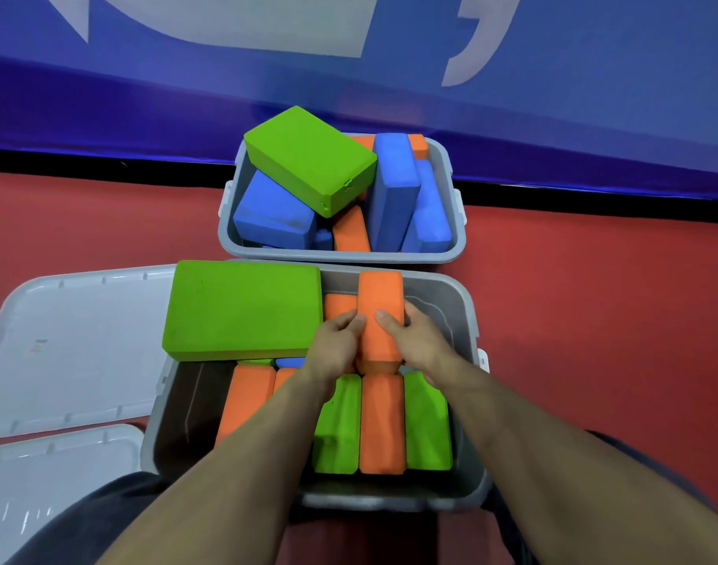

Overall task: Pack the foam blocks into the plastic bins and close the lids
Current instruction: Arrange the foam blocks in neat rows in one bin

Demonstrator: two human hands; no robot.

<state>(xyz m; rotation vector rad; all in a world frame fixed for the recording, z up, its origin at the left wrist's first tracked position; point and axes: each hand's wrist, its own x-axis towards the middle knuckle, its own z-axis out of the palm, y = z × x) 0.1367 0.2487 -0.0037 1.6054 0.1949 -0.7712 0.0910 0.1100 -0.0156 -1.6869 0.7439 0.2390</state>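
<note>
Both hands hold 1 orange foam block (381,316) between them over the far part of the near grey plastic bin (467,320). The left hand (336,344) curls its fingers against the block's left side, and the right hand (416,340) grips its right side with the thumb laid on top. The block stands on its narrow edge, beside another orange block (337,305) just to its left.

A large green foam block (243,307) lies flat across the bin's far-left corner, resting on the rim. Nearer the person, a row of blocks stands on edge inside the bin: orange (247,401), green (339,426), orange (381,422) and green (426,422).

The far grey bin (457,222) touches the near one and holds blue blocks (394,189), orange blocks and a tilted green block (308,157) on top. 2 clear lids (75,344) lie on the red floor (593,299) to the left, off the bins.
</note>
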